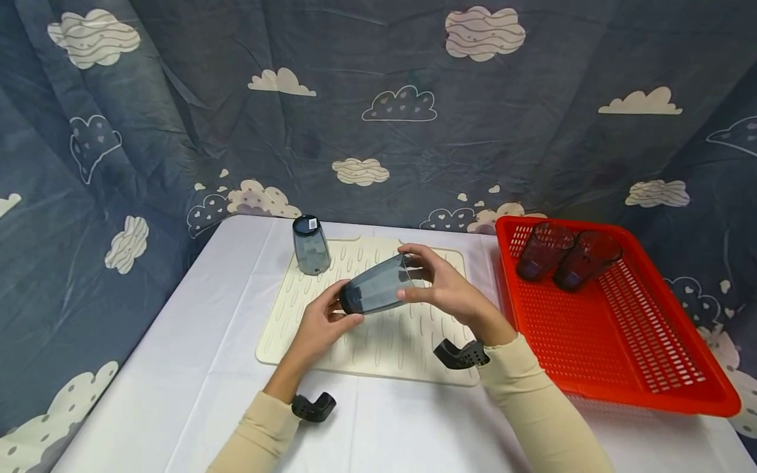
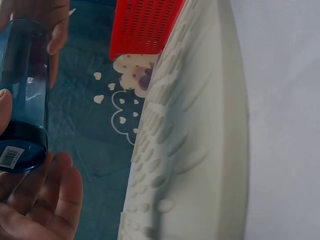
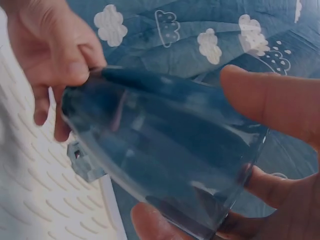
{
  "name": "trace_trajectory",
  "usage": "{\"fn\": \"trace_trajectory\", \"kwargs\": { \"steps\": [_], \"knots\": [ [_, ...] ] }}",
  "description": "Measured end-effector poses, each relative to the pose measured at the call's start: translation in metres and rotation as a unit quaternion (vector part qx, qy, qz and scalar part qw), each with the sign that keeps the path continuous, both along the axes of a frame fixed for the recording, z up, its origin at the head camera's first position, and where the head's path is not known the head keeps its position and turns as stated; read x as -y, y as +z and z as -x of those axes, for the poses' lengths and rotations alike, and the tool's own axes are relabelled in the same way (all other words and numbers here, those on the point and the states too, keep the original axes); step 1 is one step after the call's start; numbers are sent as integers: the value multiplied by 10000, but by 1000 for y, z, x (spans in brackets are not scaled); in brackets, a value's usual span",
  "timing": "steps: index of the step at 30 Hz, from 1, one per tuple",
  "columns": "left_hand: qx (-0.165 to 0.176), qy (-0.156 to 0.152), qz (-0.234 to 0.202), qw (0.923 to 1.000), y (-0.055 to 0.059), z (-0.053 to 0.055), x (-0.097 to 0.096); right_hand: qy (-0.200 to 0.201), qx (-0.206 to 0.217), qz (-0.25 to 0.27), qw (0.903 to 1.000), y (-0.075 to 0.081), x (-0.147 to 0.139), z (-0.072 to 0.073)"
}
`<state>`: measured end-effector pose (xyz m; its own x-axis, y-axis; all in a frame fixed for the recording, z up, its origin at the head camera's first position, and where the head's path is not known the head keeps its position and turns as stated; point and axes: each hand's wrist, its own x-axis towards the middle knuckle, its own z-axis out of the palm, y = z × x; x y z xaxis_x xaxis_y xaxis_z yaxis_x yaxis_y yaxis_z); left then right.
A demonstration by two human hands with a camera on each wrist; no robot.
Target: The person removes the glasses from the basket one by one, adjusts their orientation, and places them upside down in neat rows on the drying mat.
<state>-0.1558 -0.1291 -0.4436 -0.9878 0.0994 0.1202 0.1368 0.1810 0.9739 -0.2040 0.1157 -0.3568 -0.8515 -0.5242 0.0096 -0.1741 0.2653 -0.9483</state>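
Dark blue fabric printed with clouds [image 1: 331,138] hangs behind a white-covered table [image 1: 195,368], on which a cream ridged mat [image 1: 408,345] lies flat. Starting at the left, a smoky blue glass [image 1: 311,253] stands upside down at the mat's far left corner, its dark base uppermost. Nearer the middle, the left hand [image 1: 319,325] grips the base end of a second one, the held glass [image 1: 378,286], with thumb and fingers on opposite sides; the left wrist view shows a barcode label [image 2: 11,157] on that base. This held glass is tilted above the mat, clear of it, base toward the left and mouth toward the right. At the mouth end, the right hand [image 1: 452,292] clamps it near the rim, thumb on the near side and fingers spread along the far side. The step in hand looks like turning the glass over between both hands; the next move would call for bringing the mouth downward, lowering it level onto the ridges beside the standing glass, and loosening the fingers only once the rim sits firmly. Farthest right, a red perforated basket [image 1: 582,341] holds two glasses [image 1: 570,256], mouths up and leaning close together in its far left corner.
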Motion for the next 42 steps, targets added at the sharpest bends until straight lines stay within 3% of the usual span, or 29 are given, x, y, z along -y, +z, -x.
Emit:
{"fn": "trace_trajectory", "kwargs": {
  "steps": [11, 25, 34, 42],
  "knots": [
    [-16, -43, -358, 9994, 9, -7, 5, 289, 117, -358, 9989, -3, -6, -1],
    [-460, -151, -672, 9966, 19, -14, 1, 366, 283, -257, 9986, -8, -15, -4],
    [-583, -9, -257, 9980, 25, -12, -1, 276, 122, -352, 9989, -12, -11, -5],
    [-781, -74, 291, 9965, 39, -5, 8, 97, -117, -493, 9987, -16, -8, -6]
  ]
}}
